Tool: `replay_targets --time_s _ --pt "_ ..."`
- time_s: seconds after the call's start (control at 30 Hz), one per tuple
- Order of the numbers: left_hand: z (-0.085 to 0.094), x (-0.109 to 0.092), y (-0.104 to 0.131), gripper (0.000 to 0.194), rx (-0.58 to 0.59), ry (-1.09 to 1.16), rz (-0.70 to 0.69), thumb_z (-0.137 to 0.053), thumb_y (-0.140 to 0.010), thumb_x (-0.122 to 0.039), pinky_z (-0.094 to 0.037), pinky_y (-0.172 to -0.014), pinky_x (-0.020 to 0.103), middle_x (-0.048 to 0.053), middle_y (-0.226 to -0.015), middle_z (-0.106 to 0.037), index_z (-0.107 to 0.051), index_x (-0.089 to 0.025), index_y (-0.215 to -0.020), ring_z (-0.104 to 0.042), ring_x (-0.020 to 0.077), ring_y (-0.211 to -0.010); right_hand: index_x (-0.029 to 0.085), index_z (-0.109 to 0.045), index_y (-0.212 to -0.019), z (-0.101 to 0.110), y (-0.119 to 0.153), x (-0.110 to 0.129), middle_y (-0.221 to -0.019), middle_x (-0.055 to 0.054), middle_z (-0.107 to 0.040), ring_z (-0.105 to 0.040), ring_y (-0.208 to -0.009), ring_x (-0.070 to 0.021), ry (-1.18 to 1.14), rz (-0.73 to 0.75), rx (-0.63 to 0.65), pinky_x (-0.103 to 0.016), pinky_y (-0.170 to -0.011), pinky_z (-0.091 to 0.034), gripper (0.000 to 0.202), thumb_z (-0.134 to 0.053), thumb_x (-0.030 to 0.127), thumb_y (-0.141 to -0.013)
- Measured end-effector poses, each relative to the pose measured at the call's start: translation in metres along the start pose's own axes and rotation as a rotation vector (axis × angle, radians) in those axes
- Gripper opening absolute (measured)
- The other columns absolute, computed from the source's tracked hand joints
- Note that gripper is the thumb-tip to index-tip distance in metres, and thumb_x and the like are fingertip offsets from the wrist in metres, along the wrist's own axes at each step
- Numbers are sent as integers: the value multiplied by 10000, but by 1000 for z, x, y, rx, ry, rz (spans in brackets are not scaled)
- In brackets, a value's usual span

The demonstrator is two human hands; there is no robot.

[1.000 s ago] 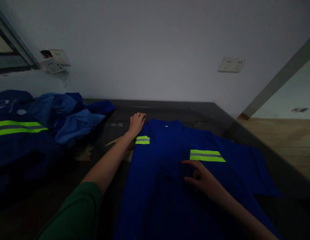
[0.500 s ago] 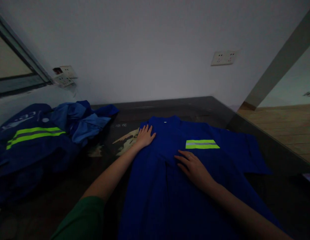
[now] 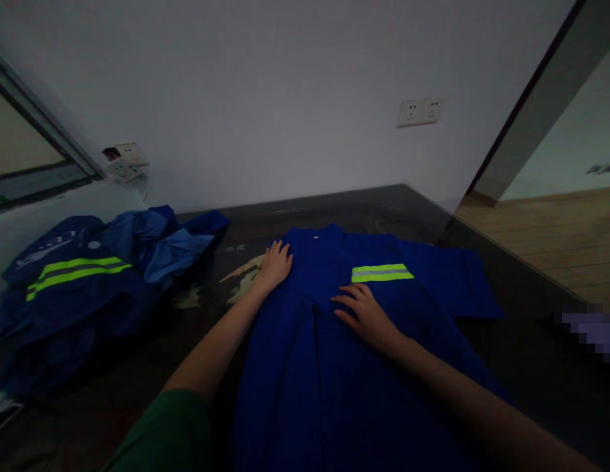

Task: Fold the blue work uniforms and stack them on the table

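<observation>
A blue garment (image 3: 295,341) with a collar and a yellow-green reflective strip (image 3: 382,273) lies spread on a dark table (image 3: 354,200). One sleeve extends to the right. My left hand (image 3: 276,263) rests flat on the garment's left shoulder edge, just beside the collar, fingers stretched. My right hand (image 3: 364,313) lies on the chest below the strip, its fingers apart and slightly bent. Neither hand grips the cloth.
Crumpled blue clothes (image 3: 88,295) with reflective bands are heaped at the left. Behind the table is a white wall with sockets (image 3: 419,112). A blurred purple item (image 3: 592,334) sits at the right edge. A wooden floor shows beyond.
The camera view has shifted, so the garment and hands appear slightly further left. Both hands remain on the garment in nearly the same places.
</observation>
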State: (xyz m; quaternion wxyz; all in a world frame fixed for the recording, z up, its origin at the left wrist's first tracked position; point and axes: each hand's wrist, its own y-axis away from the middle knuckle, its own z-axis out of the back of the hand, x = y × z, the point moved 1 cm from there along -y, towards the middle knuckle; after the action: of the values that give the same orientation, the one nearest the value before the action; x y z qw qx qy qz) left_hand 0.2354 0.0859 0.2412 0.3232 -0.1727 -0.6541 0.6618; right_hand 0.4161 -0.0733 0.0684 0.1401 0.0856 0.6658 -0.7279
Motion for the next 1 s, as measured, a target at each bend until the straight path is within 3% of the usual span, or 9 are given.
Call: replay_targets --time_s 0.13,0.23,0.3,0.37,0.47,0.6,0.8,0.9,1.0 --pt "-6 -9 6 479 43 27 39 -438 -936 -350 -308 -1114 451 142 -1436 -462 -488 -149 -1368 -342 303 -1380 196 -629 -1137 23 -33 -22 -1148 -122 -610 -543 -1105 -262 -77 -168 -82 -430 -957 -443 281 -571 292 -879" --pt "-7 -13 2 427 -4 63 86 -394 -947 -274 -324 -1100 479 109 -1424 -483 -520 -204 -1349 -382 294 -1358 141 -576 -1167 37 -73 -47 -942 -129 -667 -641 -875 -240 -143 -456 -26 -383 -817 -492 335 -556 332 -892" --pt "-6 -14 0 409 -52 95 108 -357 -945 -205 -351 -1090 446 77 -1383 -533 -580 -224 -1288 -445 255 -1318 117 -554 -1176 35 -93 -58 -766 -96 -670 -646 -682 -213 -331 -661 60 -347 -679 -511 385 -536 388 -902" --pt "-4 -14 0 419 -94 128 123 -328 -935 -151 -406 -1055 384 47 -1321 -589 -639 -229 -1205 -526 208 -1240 128 -551 -1183 25 -105 -63 -699 -58 -659 -620 -590 -181 -542 -737 36 -313 -602 -508 401 -543 402 -891" --pt "-2 -12 2 400 -133 161 119 -368 -913 -132 -438 -1024 324 10 -1288 -614 -670 -250 -1147 -562 171 -1189 176 -564 -1199 7 -111 -64 -790 -29 -676 -617 -641 -147 -682 -668 -167 -281 -625 -514 402 -613 313 -823" --pt "-4 -7 2 371 -137 154 113 -514 -875 -227 -354 -1099 358 27 -1366 -550 -629 -260 -1227 -442 205 -1316 171 -682 -1024 -2 -113 -69 -933 -36 -695 -634 -821 -164 -663 -478 -371 -291 -755 -512 324 -638 157 -704" --pt "-6 -5 -7 679 14 68 218 -455 -843 -624 -172 -1148 530 93 -1529 -320 -432 -268 -1421 -204 333 -1431 157 -721 -1025 -1 -113 -78 -1034 -69 -704 -633 -974 -196 -203 -395 -302 -318 -917 -464 353 -509 72 -756" --pt "-7 -7 -12 736 82 17 286 -349 -849 -678 -128 -1158 526 83 -1561 -239 -350 -272 -1463 -153 313 -1446 118 -706 -1055 -7 -106 -76 -1088 -119 -671 -604 -1053 -217 -110 -414 -259 -344 -990 -425 363 -484 47 -777" --pt "-8 -9 -14 743 58 -2 313 -316 -854 -676 -115 -1156 539 99 -1558 -242 -359 -249 -1460 -174 310 -1442 105 -665 -1139 -6 -97 -70 -1158 -155 -609 -583 -1075 -237 -16 -387 -235 -363 -986 -436 397 -472 46 -797"
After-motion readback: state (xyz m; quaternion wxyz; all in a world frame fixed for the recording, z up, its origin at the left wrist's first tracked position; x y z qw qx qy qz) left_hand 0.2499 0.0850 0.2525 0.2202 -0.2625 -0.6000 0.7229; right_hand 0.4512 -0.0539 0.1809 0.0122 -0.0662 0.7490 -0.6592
